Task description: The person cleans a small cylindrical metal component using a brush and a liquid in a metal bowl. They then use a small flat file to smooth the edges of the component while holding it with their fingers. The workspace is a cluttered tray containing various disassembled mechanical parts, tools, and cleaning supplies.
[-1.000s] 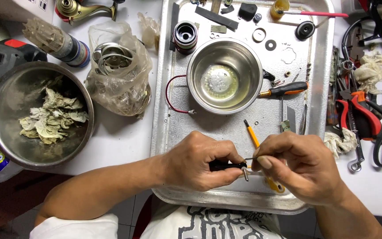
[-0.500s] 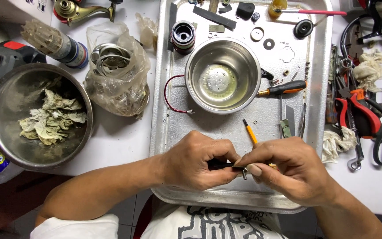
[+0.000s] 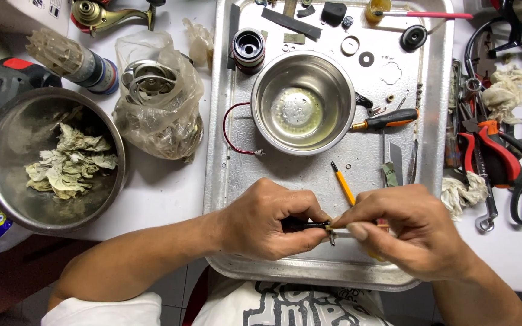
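Note:
My left hand (image 3: pixel 267 224) pinches a small black shaft-like part (image 3: pixel 302 226) over the near edge of a metal tray (image 3: pixel 225 181). My right hand (image 3: pixel 406 229) meets it from the right, its fingertips closed on a tiny brass-coloured piece (image 3: pixel 330 228) at the end of that part. A yellow-handled tool (image 3: pixel 343 185) lies on the tray just behind my right fingers, partly hidden by them.
The tray holds a steel bowl (image 3: pixel 302 100) with liquid, an orange-handled screwdriver (image 3: pixel 385 120), a red wire loop (image 3: pixel 231 130), washers and small parts. To the left are a bowl of crumpled rags (image 3: pixel 49 160) and a plastic bag (image 3: pixel 158 99). Pliers (image 3: pixel 490 151) and other tools lie at right.
Both hands have stayed at the tray's near edge. My right fingers have shifted slightly on the small piece at the black part's end.

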